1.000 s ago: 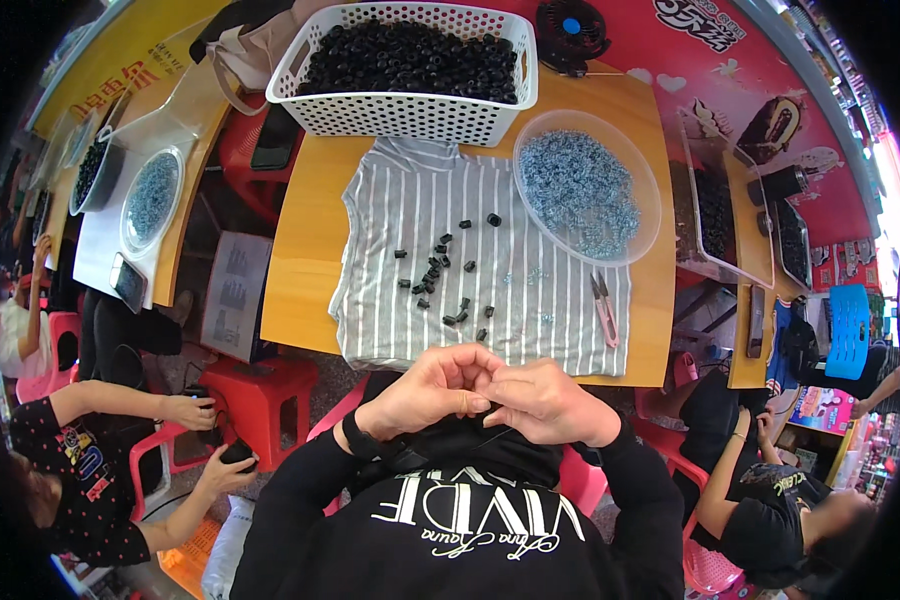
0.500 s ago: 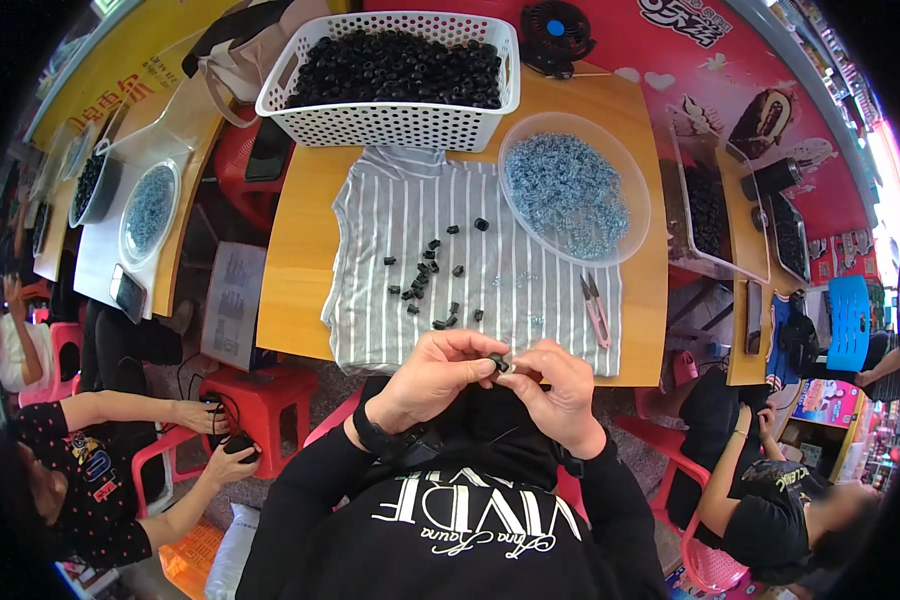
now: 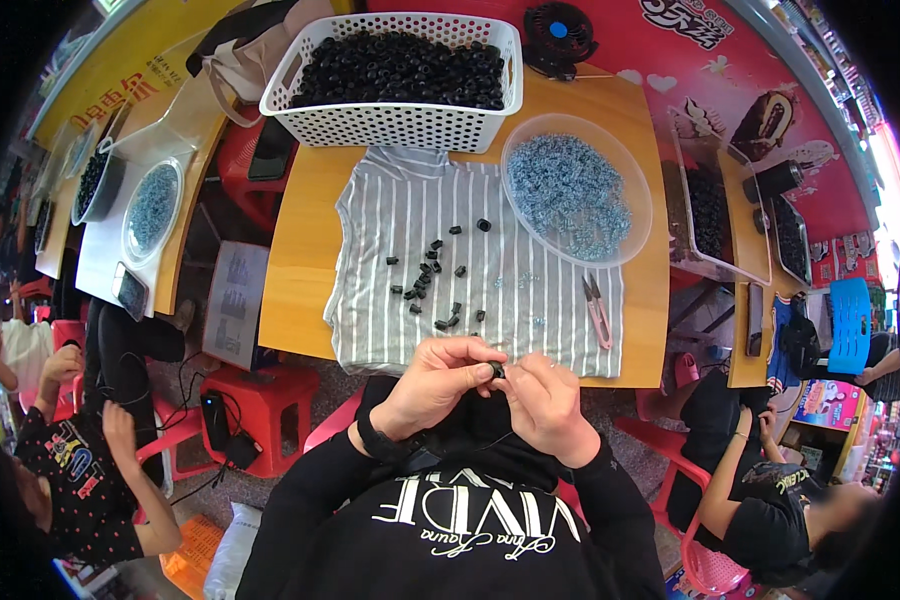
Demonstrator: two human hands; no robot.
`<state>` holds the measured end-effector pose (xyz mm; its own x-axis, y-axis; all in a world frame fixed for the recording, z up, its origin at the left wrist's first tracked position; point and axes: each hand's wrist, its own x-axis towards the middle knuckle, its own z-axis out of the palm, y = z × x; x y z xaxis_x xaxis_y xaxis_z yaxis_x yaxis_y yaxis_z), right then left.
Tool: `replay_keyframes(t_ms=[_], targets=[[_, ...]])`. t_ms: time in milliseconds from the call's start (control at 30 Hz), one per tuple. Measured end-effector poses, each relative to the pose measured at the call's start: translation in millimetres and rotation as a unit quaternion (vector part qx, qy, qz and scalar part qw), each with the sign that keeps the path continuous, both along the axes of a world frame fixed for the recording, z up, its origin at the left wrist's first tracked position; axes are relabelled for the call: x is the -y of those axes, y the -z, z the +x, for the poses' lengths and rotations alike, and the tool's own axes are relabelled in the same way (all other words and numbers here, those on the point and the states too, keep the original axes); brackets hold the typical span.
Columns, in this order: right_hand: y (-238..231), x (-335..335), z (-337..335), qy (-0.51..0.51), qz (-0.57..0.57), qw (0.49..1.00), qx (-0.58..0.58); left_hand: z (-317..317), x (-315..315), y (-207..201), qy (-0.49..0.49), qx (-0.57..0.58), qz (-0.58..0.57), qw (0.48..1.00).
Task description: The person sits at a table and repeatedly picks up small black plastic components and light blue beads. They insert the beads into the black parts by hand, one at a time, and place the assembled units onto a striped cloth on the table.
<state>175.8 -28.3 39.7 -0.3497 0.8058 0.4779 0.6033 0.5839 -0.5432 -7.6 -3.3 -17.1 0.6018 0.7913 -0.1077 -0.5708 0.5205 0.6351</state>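
Note:
My left hand [image 3: 438, 388] pinches a small black plastic part [image 3: 497, 370] between thumb and fingertips, just off the table's front edge. My right hand [image 3: 552, 408] is closed, its fingertips pressed against the same part from the other side; whether they also hold something tiny is hidden. Beyond the hands, several loose black parts [image 3: 422, 281] lie scattered on a grey striped cloth [image 3: 370, 325]. A few tiny clear pieces [image 3: 526, 280] rest to their right, beside pink-handled snips [image 3: 597, 312].
A white perforated basket [image 3: 390, 130] full of black parts stands at the back. Right of it is a round clear tub [image 3: 642, 215] of small bluish pieces, with a black fan [image 3: 558, 38] behind. Red stools [image 3: 260, 415] and seated people flank me.
My right hand has turned, its fingers closing in tighter on the black part. The person at left has let go of the black devices on the red stool and raised both hands.

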Motion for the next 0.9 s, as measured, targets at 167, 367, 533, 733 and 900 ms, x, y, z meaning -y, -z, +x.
replay_keyframes(t_ms=[167, 367, 533, 733, 900], targets=[[7, 0, 2, -0.001, -0.024, 1.0, -0.013, 2, -2, -12, -0.025, -0.102, 0.062, 0.993], [14, -9, 11, 0.055, -0.073, 0.995, 0.034, 23, -19, -30, -0.114, -0.444, 0.456, 0.763], [35, -5, 3, 0.124, -0.036, 0.991, 0.016, 39, -22, -18, -0.139, -0.473, 0.504, 0.709], [50, -2, 3, 0.131, 0.024, 0.99, 0.055, 45, -21, -7, -0.185, -0.461, 0.55, 0.671], [55, -6, 7, 0.112, 0.054, 0.987, 0.098, 44, -23, -2, -0.181, -0.449, 0.576, 0.659]])
